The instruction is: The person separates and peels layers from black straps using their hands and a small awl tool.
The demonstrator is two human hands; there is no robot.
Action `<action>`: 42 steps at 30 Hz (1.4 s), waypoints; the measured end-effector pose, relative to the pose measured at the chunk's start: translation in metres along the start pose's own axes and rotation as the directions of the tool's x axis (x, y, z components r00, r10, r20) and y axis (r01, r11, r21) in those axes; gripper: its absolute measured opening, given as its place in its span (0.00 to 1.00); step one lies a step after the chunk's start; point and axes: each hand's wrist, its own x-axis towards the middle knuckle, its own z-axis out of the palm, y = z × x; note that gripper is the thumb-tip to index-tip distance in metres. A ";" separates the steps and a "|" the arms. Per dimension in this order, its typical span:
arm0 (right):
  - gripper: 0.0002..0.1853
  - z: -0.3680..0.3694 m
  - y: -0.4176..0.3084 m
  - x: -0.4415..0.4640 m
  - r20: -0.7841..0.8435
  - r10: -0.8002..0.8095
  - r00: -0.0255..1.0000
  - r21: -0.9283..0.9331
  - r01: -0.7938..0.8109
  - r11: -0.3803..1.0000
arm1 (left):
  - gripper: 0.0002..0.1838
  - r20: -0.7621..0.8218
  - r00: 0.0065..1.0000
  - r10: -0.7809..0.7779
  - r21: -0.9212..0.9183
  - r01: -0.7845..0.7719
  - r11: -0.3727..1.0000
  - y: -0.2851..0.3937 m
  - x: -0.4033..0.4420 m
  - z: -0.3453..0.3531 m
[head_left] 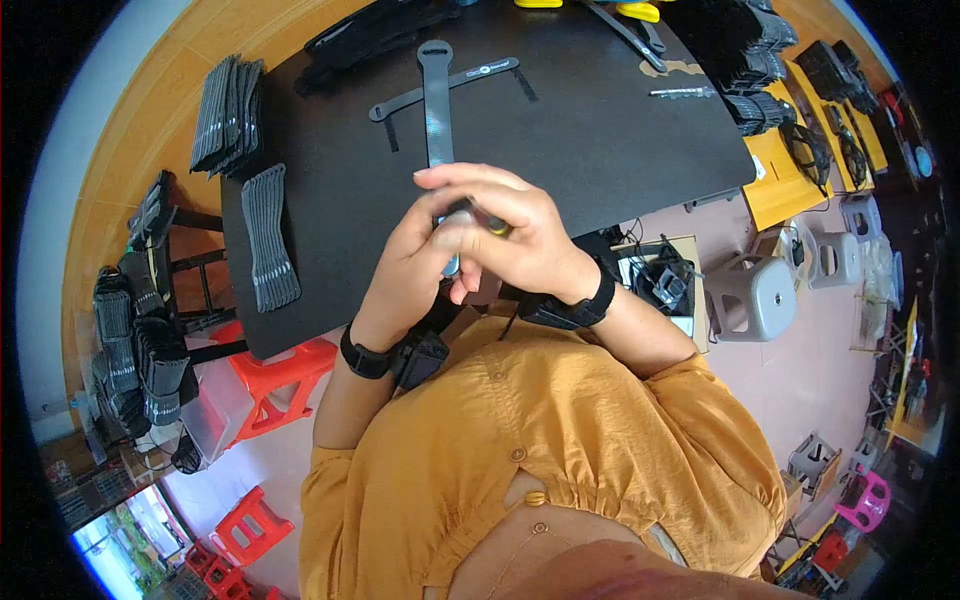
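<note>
A long dark grey strap [437, 115] with a rounded, slotted end extends over the table from between my hands. My left hand [405, 250] is closed around its near part, and a glossy tip shows below the fingers. My right hand [510, 225] overlaps the left and is closed on a small dark tool with a yellow part [495, 226]; the fingers and blur hide its kind. Behind the held strap lies a second strap [480, 78] with white lettering, crosswise on the black table [600, 150]. Two short black strips lie near its ends.
Stacked grey straps [228, 115] and a fanned bundle [268, 240] lie at the table's left. Yellow-handled tools [635, 12] and a thin silver item [682, 92] are at the far right. A box of black parts [662, 285], a grey stool [755, 298] and a red stool [285, 385] stand nearby.
</note>
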 end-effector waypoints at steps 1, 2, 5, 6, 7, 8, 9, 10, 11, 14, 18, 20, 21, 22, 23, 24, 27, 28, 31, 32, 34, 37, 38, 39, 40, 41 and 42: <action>0.10 -0.004 -0.006 -0.002 0.046 0.228 0.973 0.196 -0.232 0.953 | 0.12 -0.010 0.999 0.045 0.050 -0.044 0.998 0.000 -0.001 0.003; 0.10 -0.005 -0.010 -0.003 0.137 0.429 0.893 0.368 -0.448 0.815 | 0.11 -0.006 0.999 0.049 0.050 -0.048 0.998 -0.001 -0.002 0.005; 0.11 -0.019 -0.005 0.006 0.100 0.736 0.669 0.571 -0.645 0.508 | 0.10 0.050 0.995 -0.088 0.061 0.084 0.995 -0.006 -0.008 0.002; 0.11 -0.026 0.001 0.011 0.036 0.739 0.673 0.705 -0.542 0.458 | 0.10 0.053 0.993 -0.109 0.107 0.103 0.989 -0.011 -0.012 0.001; 0.11 -0.032 0.009 0.017 -0.029 0.748 0.663 0.815 -0.418 0.402 | 0.09 0.074 0.992 -0.103 0.136 0.093 0.986 -0.016 -0.016 -0.003; 0.13 -0.036 0.009 0.022 -0.037 0.747 0.664 0.781 -0.447 0.436 | 0.10 0.091 0.989 -0.116 0.178 0.099 0.979 -0.017 -0.017 -0.007; 0.13 -0.034 0.009 0.021 -0.038 0.745 0.666 0.783 -0.443 0.436 | 0.10 0.111 0.985 -0.132 0.219 0.105 0.970 -0.016 -0.017 -0.009; 0.14 -0.031 0.007 0.019 0.047 0.734 0.678 0.746 -0.512 0.426 | 0.10 0.113 0.985 -0.132 0.222 0.105 0.969 -0.014 -0.015 -0.010; 0.15 -0.029 0.005 0.017 0.134 0.721 0.680 0.700 -0.580 0.417 | 0.10 0.109 0.987 -0.114 0.214 0.088 0.973 -0.009 -0.012 -0.010; 0.14 -0.015 -0.007 0.012 0.313 0.691 0.652 0.661 -0.672 0.334 | 0.09 0.093 0.992 -0.088 -0.115 0.099 0.988 0.005 0.008 -0.009; 0.13 -0.024 0.006 0.011 0.189 0.731 0.656 0.688 -0.620 0.378 | 0.06 0.191 0.968 -0.160 -0.345 0.219 0.913 -0.008 0.022 -0.017; 0.12 -0.044 0.017 0.010 0.011 0.764 0.645 0.753 -0.508 0.418 | 0.06 0.123 0.959 -0.257 -0.277 0.282 0.919 -0.005 0.015 -0.011; 0.12 -0.061 0.021 0.013 -0.083 0.783 0.616 0.778 -0.452 0.437 | 0.06 0.120 0.959 -0.258 -0.280 0.282 0.918 0.001 0.011 -0.012; 0.11 -0.079 0.026 0.015 -0.172 0.781 0.601 0.793 -0.385 0.471 | 0.06 0.080 0.950 -0.301 -0.197 0.311 0.930 0.006 0.006 -0.016; 0.11 -0.094 0.030 0.017 -0.259 0.773 0.580 0.802 -0.317 0.506 | 0.07 0.036 0.941 -0.338 -0.114 0.340 0.934 0.010 0.001 -0.021; 0.11 -0.103 0.031 0.017 -0.271 0.751 0.602 0.776 -0.326 0.540 | 0.07 -0.012 0.937 -0.349 -0.105 0.346 0.932 0.011 -0.004 -0.026; 0.10 -0.101 0.023 0.021 -0.285 0.722 0.630 0.721 -0.356 0.595 | 0.06 -0.048 0.938 -0.343 -0.087 0.338 0.937 0.022 -0.012 -0.025; 0.11 -0.100 0.022 0.024 -0.305 0.695 0.651 0.720 -0.321 0.616 | 0.06 -0.052 0.935 -0.350 -0.094 0.344 0.934 0.024 -0.013 -0.025; 0.11 -0.114 0.025 0.032 -0.329 0.657 0.678 0.720 -0.270 0.639 | 0.06 -0.115 0.960 -0.254 -0.058 0.249 0.967 0.026 -0.012 -0.036; 0.11 -0.136 0.034 0.032 -0.444 0.608 0.658 0.685 -0.188 0.704 | 0.07 -0.198 0.948 -0.249 -0.120 0.228 0.966 0.022 -0.016 -0.050; 0.11 -0.159 0.041 0.034 -0.524 0.525 0.671 0.628 -0.113 0.770 | 0.11 -0.318 0.920 -0.228 -0.197 0.171 0.965 0.020 -0.024 -0.073; 0.12 -0.137 0.022 0.050 -0.428 0.548 0.718 0.541 -0.282 0.792 | 0.14 -0.231 0.955 -0.185 -0.251 0.126 0.960 0.017 -0.019 -0.077; 0.12 -0.124 0.020 0.050 -0.359 0.558 0.748 0.551 -0.312 0.774 | 0.17 -0.247 0.961 -0.127 -0.214 0.074 0.974 0.021 -0.012 -0.067; 0.12 -0.112 0.020 0.051 -0.289 0.557 0.778 0.557 -0.337 0.759 | 0.17 -0.247 0.961 -0.127 -0.218 0.072 0.973 0.029 -0.003 -0.057; 0.12 -0.100 0.020 0.051 -0.221 0.575 0.787 0.594 -0.359 0.720 | 0.18 -0.227 0.967 -0.112 -0.186 0.070 0.980 0.038 0.005 -0.046; 0.13 -0.090 0.018 0.052 -0.165 0.578 0.799 0.590 -0.390 0.707 | 0.19 -0.209 0.973 -0.100 -0.155 0.068 0.986 0.042 0.010 -0.041; 0.14 -0.081 0.017 0.053 -0.112 0.589 0.800 0.615 -0.410 0.674 | 0.19 -0.213 0.972 -0.103 -0.162 0.069 0.984 0.042 0.014 -0.041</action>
